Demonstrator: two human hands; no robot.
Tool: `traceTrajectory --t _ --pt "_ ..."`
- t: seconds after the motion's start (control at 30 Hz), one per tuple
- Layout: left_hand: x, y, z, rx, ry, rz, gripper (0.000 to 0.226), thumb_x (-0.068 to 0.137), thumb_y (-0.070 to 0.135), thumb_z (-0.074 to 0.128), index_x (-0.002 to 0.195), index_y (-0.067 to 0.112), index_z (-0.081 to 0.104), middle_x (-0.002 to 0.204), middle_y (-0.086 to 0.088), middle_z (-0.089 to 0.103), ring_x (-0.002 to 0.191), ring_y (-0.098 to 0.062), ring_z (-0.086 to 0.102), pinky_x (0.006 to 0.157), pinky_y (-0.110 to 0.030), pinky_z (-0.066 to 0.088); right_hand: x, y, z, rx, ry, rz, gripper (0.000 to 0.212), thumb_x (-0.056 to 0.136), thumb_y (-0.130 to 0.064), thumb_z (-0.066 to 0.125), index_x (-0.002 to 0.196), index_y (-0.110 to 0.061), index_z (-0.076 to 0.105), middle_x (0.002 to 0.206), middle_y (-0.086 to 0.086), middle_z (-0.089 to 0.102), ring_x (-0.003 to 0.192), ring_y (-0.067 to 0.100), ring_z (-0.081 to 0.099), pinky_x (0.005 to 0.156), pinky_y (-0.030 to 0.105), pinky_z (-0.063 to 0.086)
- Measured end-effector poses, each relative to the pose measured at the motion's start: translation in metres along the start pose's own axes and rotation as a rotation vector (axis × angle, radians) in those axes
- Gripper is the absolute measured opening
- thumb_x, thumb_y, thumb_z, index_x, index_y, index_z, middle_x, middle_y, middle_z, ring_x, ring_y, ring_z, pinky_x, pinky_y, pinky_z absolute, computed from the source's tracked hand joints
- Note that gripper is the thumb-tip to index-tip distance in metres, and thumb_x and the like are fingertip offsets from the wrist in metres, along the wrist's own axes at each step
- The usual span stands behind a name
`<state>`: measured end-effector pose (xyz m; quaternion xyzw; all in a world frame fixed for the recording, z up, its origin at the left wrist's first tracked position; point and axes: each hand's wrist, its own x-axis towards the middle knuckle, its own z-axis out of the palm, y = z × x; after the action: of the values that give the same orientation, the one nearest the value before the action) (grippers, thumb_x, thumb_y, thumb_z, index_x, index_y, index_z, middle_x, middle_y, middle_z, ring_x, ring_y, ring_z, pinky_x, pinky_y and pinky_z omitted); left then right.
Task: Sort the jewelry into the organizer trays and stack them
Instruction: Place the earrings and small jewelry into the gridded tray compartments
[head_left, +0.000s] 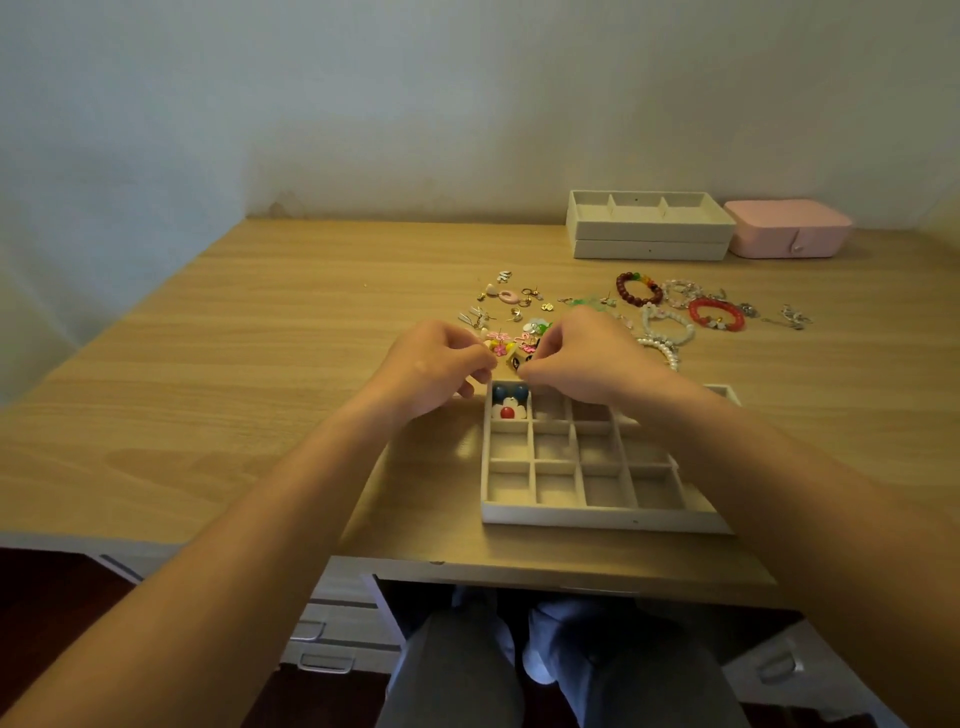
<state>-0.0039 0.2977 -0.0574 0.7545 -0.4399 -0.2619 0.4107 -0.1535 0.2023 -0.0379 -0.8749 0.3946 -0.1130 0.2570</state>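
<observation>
Above the far edge of the divided tray (605, 520) on the surface (249, 395), the left hand (434, 366) and right hand (582, 358) each pinch a small dark earring (514, 362) between them, grips closed tight.

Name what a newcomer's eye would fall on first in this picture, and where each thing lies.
First, the left hand and right hand, meeting mid-table and pinching a small dark piece over the far-left corner of the divided tray. Next, that corner compartment's blue beads and red-centred white flower. Beyond, to the right, a red bracelet among scattered loose jewelry.
</observation>
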Motion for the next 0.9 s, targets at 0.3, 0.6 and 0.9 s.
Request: traceTrajectory --t 0.3,0.6,0.9 --pt "0.041 -0.013 -0.011 0.149 0.147 -0.029 0.017 0.094 0.014 0.064 0.1 0.028 0.069 0.094 0.005 0.067 0.08 -0.008 0.062 0.06 -0.022 0.046 0.046 -0.007 -0.01 0.213 0.01 -0.012 0.014 0.099 -0.016 0.063 0.104 -0.015 0.076 0.11 -0.001 0.069 0.104 0.015 0.061 0.09 0.035 0.054" --pt "0.056 -0.018 0.002 0.352 0.09 0.039 0.022 0.079 0.028 0.084 0.091 0.029 0.067 0.088 0.011 0.065 0.081 -0.004 0.059 0.064 -0.022 0.043 0.075 -0.008 -0.001 0.245 -0.028 -0.044 0.017 0.098 -0.011 0.061 0.097 -0.017 0.076 0.098 -0.007 0.066 0.101 0.014 0.06 0.092 0.035 0.055" --pt "0.052 -0.005 -0.008 0.196 0.23 0.05 0.014 0.085 0.015 0.077 0.094 0.023 0.071 0.089 0.005 0.071 0.082 -0.009 0.067 0.072 -0.027 0.055 0.063 -0.004 -0.013 0.314 -0.067 -0.053 0.018 0.101 -0.015 0.058 0.11 -0.022 0.072 0.112 -0.006 0.064 0.09 0.011 0.062 0.069 0.023 0.048"
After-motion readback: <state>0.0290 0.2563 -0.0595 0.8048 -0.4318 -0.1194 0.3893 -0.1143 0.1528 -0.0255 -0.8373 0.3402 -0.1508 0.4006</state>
